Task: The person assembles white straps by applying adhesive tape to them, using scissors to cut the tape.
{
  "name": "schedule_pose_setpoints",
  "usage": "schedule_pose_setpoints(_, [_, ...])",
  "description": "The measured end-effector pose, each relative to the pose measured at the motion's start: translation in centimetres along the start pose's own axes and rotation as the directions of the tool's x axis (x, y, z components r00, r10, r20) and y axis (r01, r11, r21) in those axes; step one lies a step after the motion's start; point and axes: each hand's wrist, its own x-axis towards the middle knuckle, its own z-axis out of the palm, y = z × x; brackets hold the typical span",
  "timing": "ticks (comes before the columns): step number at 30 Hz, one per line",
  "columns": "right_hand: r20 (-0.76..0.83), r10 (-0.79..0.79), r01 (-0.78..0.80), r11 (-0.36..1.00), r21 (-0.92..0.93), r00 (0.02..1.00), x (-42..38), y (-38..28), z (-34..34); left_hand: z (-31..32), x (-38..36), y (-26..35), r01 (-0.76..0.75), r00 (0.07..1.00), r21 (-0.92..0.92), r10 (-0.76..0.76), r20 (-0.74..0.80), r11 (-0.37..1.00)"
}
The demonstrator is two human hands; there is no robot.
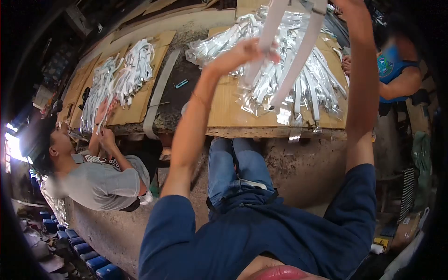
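A long white strap (298, 60) hangs in front of me in a loop that runs out past the top of the view, its lower end above the table. Blurred by motion, my left hand (256, 50) is closed around one length of the strap at the left. My right hand (347, 3) is raised at the top edge, beside the strap's upper part; its fingers are cut off, so its grip is hidden. Below lies a pile of white straps in clear plastic sleeves (315, 86), several with metal ends, spread on a cardboard sheet (224, 105).
At the left, a co-worker in a grey shirt (107, 177) handles straps beside another strap pile (137, 70). A person in a blue top (396, 70) sits at the right. A small teal tool (181, 84) lies on the dark tabletop (175, 105). Blue containers (95, 261) line the lower left floor.
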Motion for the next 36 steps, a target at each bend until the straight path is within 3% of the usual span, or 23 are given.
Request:
schedule_pose_setpoints(1, [-0.142,-0.017,0.008,0.998,-0.066,0.990,0.4,0.0,0.4,1.5,-1.6,-1.7,0.116,0.992,-0.125,-0.110,0.058,0.985])
schedule_pose_setpoints(2, [-0.145,-0.008,-0.002,0.998,-0.067,0.989,0.8,0.6,0.0,3.0,-3.2,-4.3,0.106,0.993,-0.193,-0.093,0.074,0.975])
schedule_pose_setpoints(4, [-0.184,0.052,-0.064,0.996,-0.064,0.982,2.5,1.9,-1.7,5.5,-7.4,-8.3,0.260,0.961,-0.285,-0.275,-0.015,0.923])
schedule_pose_setpoints(5, [-0.115,0.098,-0.114,0.984,-0.140,0.988,4.4,4.4,-7.8,6.1,-9.6,-10.4,0.339,0.929,-0.338,-0.369,-0.028,0.878])
schedule_pose_setpoints(7, [-0.111,0.131,-0.149,0.974,-0.173,0.985,5.6,9.1,-9.5,8.0,-13.4,-11.4,0.330,0.914,-0.588,-0.405,0.004,0.738])
schedule_pose_setpoints(8, [-0.087,0.181,-0.195,0.959,-0.203,0.980,7.0,12.6,-11.4,9.0,-14.9,-11.5,0.328,0.914,-0.593,-0.406,0.002,0.735])
schedule_pose_setpoints(11, [0.092,0.372,-0.333,0.899,-0.285,0.924,13.0,26.7,-18.7,10.7,-17.3,-12.5,0.215,0.849,-0.766,-0.504,-0.161,0.606])
schedule_pose_setpoints(12, [0.382,0.457,-0.362,0.884,-0.297,0.803,15.3,35.9,-25.2,11.3,-17.2,-13.1,0.294,0.758,-0.617,-0.571,-0.315,0.730])
schedule_pose_setpoints(13, [0.143,0.476,-0.382,0.822,-0.423,0.868,13.8,37.0,-20.7,11.7,-17.0,-13.9,0.394,0.659,-0.443,-0.583,-0.474,0.805])
schedule_pose_setpoints(14, [-0.103,0.438,-0.422,0.736,-0.530,0.893,11.1,36.6,-15.2,12.0,-16.9,-14.7,0.396,0.658,-0.442,-0.584,-0.475,0.805])
schedule_pose_setpoints(15, [-0.118,0.426,-0.340,0.496,-0.799,0.897,9.1,36.7,-11.9,12.5,-17.0,-15.7,0.508,0.573,-0.340,-0.606,-0.552,0.791])
schedule_pose_setpoints(16, [-0.187,0.390,-0.349,0.401,-0.847,0.902,9.0,38.5,-11.7,12.8,-17.0,-16.3,0.615,0.488,-0.240,-0.602,-0.632,0.751])
schedule_pose_setpoints(17, [-0.256,0.351,-0.367,0.300,-0.880,0.901,9.0,40.4,-11.9,13.1,-16.9,-16.5,0.652,0.526,-0.043,-0.492,-0.693,0.757])
schedule_pose_setpoints(18, [-0.390,0.320,-0.498,0.416,-0.761,0.863,9.0,44.4,-13.8,13.5,-16.7,-16.5,0.641,0.576,0.134,-0.358,-0.735,0.756])
schedule_pose_setpoints(20, [-0.402,0.332,-0.511,0.379,-0.772,0.853,7.9,45.9,-13.4,14.7,-16.9,-17.0,0.636,0.611,0.271,-0.257,-0.748,0.723])
schedule_pose_setpoints(22, [-0.556,-0.022,-0.553,0.068,-0.830,0.831,6.2,45.1,-9.6,14.8,-16.8,-15.4,0.622,0.619,0.275,-0.246,-0.746,0.733])
schedule_pose_setpoints(24, [-0.390,-0.258,-0.379,0.093,-0.921,0.884,3.9,45.1,-7.2,15.3,-18.2,-13.7,0.639,0.589,0.244,-0.260,-0.765,0.729])
schedule_pose_setpoints(26, [-0.197,-0.072,-0.175,0.237,-0.956,0.978,-0.1,44.5,-2.1,13.1,-20.7,-13.2,0.696,0.507,0.385,-0.036,-0.861,0.606])
schedule_pose_setpoints(27, [-0.155,0.220,-0.250,0.524,-0.814,0.963,-2.6,45.2,0.7,11.5,-22.2,-13.1,0.753,0.469,0.398,-0.004,-0.883,0.525])
schedule_pose_setpoints(28, [-0.105,0.373,-0.317,0.571,-0.757,0.922,-5.2,44.2,6.0,9.9,-23.5,-13.0,0.804,0.437,0.405,0.029,-0.899,0.436])
schedule_pose_setpoints(30, [0.119,0.427,-0.187,0.609,-0.771,0.897,-8.9,45.6,12.7,6.4,-24.4,-13.1,0.840,0.406,0.395,0.051,-0.912,0.372])
schedule_pose_setpoints(32, [0.198,0.377,-0.064,0.581,-0.811,0.905,-11.0,49.9,15.9,4.5,-24.6,-14.1,0.859,0.430,0.419,0.029,-0.902,0.295])
schedule_pose_setpoints(36, [0.136,0.376,-0.078,0.502,-0.861,0.917,-11.4,51.5,17.7,2.9,-26.3,-16.0,0.853,0.511,0.494,-0.073,-0.857,0.170])
